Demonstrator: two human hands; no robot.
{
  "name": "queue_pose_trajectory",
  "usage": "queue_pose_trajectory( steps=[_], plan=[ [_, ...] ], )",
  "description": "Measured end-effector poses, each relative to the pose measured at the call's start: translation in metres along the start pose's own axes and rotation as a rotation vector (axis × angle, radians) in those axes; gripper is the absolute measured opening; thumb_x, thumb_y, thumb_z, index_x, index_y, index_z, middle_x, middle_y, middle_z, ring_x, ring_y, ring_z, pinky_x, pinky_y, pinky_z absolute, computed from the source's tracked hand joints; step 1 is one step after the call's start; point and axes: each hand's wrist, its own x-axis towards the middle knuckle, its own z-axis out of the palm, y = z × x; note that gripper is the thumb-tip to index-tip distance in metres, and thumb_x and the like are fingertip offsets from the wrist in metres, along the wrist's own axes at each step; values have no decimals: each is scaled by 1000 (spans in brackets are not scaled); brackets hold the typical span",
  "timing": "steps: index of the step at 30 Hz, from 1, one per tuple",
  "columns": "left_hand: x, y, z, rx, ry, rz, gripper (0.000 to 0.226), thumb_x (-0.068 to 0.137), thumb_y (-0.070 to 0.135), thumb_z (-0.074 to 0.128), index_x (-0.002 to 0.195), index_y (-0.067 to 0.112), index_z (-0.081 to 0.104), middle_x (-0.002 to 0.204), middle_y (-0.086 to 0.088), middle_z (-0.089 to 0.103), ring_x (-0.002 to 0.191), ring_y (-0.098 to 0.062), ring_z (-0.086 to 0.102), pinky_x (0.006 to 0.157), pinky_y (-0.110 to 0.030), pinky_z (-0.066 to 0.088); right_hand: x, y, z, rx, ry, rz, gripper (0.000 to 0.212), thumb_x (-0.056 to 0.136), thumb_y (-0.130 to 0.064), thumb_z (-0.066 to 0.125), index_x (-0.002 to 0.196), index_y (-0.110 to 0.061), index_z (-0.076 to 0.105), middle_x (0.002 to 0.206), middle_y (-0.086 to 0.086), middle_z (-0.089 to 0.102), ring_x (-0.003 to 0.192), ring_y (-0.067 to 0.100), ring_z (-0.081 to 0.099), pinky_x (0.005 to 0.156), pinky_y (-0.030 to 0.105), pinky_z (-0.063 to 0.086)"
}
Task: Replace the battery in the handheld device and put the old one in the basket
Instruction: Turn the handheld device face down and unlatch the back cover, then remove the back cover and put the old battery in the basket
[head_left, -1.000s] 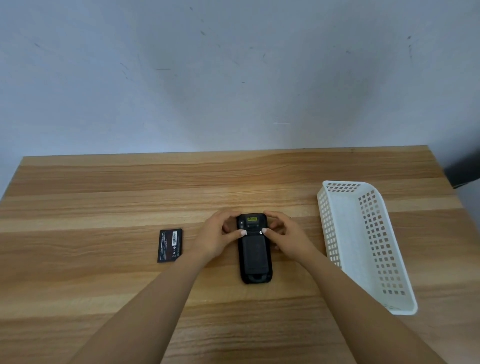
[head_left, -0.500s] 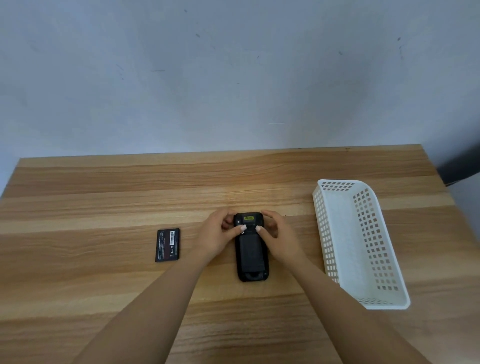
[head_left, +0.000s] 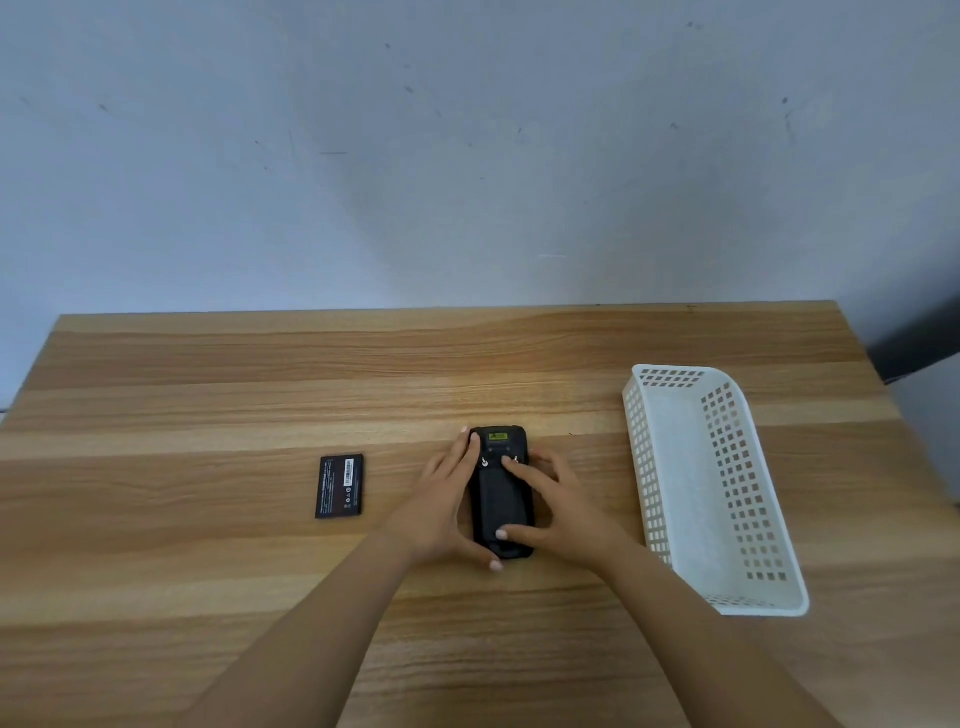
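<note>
One flat black battery (head_left: 340, 486) and one white perforated plastic basket (head_left: 691, 467) flank the black handheld device (head_left: 501, 493). The left hand (head_left: 444, 506) and right hand (head_left: 558, 506) press it with spread fingers.

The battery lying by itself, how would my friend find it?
Start at the long wooden table. Left of the two hands, apart from them, lies a flat black rectangular battery. Unlike the bigger black handheld device under the hands, nothing touches it, and it has a white barcode label.
</note>
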Motion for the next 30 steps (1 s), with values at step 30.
queue_pose_trajectory(
  steps=[30],
  plan=[
    [-6,5,-3,-82,11,-14,149,44,57,86,147,34,-19,152,26,-25,144,-10,-10,118,-40,8,-16,23,-14,686,534,285,36,91,-11,62,126,-16,57,121,-3,58,113,10,51,82,11,48]
  ],
)
